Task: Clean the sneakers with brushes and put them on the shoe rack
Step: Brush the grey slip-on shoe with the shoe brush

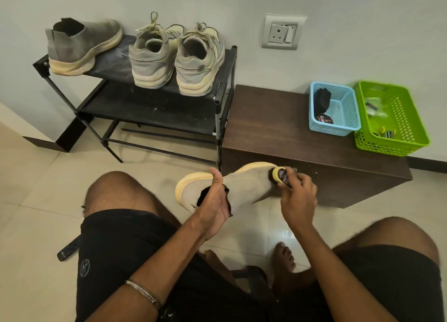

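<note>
Gripping the sneaker (244,186) toe-right, hands: left (215,200) heel, right (298,198) brush (280,174).

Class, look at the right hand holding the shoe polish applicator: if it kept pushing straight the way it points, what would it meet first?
The right hand presses the applicator against the grey sneaker, so it meets the sneaker's toe first.

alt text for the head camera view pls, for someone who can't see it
A seated person holds a grey slip-on sneaker in the left hand while the right hand presses a small brush to its toe. Ahead, three more sneakers sit on a black shoe rack, beside a brown cabinet carrying blue and green baskets.
</note>
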